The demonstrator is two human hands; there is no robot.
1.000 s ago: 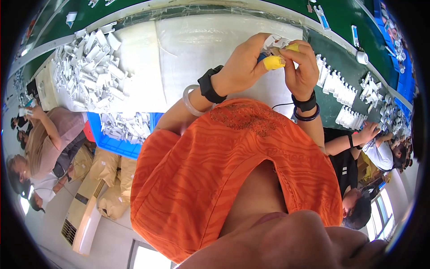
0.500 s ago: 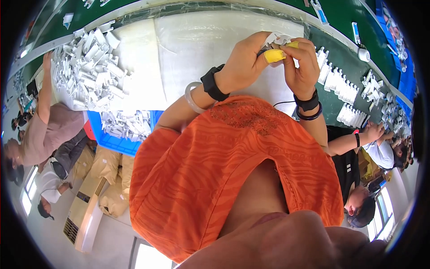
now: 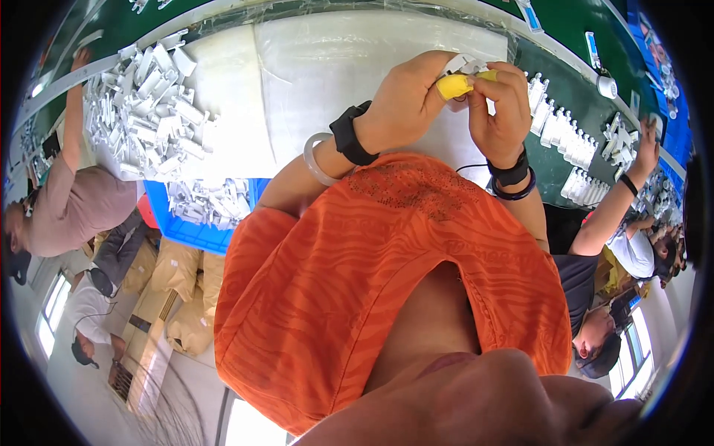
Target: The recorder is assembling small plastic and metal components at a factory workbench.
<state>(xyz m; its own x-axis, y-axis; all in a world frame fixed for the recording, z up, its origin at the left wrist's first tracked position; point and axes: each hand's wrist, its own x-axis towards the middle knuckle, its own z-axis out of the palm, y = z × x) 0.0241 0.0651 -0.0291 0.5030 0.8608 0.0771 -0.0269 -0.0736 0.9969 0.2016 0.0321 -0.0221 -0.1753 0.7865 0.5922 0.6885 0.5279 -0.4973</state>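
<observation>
- Grasping a small white part (image 3: 465, 64), the left hand (image 3: 410, 95) had its fingers curled behind it and its thumb bent across the near side.
- The right hand (image 3: 507, 111) pinched the same part from the other side, thumb and fingertips drawn in close to the left thumb — the curled fingers hid the exact contact.
- The part sat between the two hands, above the far right of a white sheet (image 3: 335, 74) spread over the table.
- Yellow wrapping (image 3: 454, 87) covered the left thumb's tip, and more yellow showed on a right finger.
- A black wristband (image 3: 352, 134) and a pale bangle (image 3: 318, 159) circled the left arm; a black band (image 3: 510, 172) and a dark bangle (image 3: 513, 189) circled the right.
- Well to the left lay a loose heap of white parts (image 3: 152, 111), with a blue bin (image 3: 193, 235) of similar pieces just below it.
- To the right, rows of white pieces (image 3: 565, 141) stood on a green surface — near the right hand, but apart from it.
- Beyond the rows, a co-worker's raised hand (image 3: 648, 149) reached toward the far edge.
</observation>
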